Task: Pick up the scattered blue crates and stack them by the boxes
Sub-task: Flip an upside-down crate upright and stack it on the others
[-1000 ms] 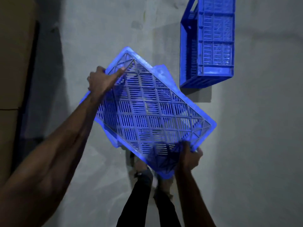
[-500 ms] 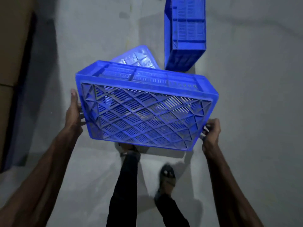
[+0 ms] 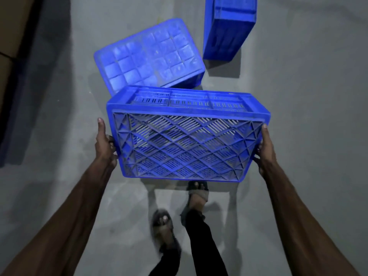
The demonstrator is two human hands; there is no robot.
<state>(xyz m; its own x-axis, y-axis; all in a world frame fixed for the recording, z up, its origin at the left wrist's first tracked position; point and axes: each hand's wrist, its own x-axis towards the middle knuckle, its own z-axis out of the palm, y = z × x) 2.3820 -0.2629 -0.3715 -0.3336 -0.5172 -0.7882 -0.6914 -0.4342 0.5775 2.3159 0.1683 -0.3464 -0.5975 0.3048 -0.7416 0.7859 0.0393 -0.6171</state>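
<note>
Lattice-based blue crate [image 3: 187, 144] aloft, two crates [image 3: 151, 56] floored.

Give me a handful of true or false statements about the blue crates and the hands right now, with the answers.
1. Both hands grip the same crate. True: the left hand and the right hand hold opposite ends of the held crate.
2. The held crate rests on the floor. False: it is lifted above the person's feet.
3. Two other blue crates lie on the floor beyond it. True: a flipped crate shows its underside, and a far crate lies at the top of the view.
4. The flipped crate is stacked on the far crate. False: both sit on the floor, side by side.
5. The held crate is full of goods. False: light shows through its lattice.
</note>
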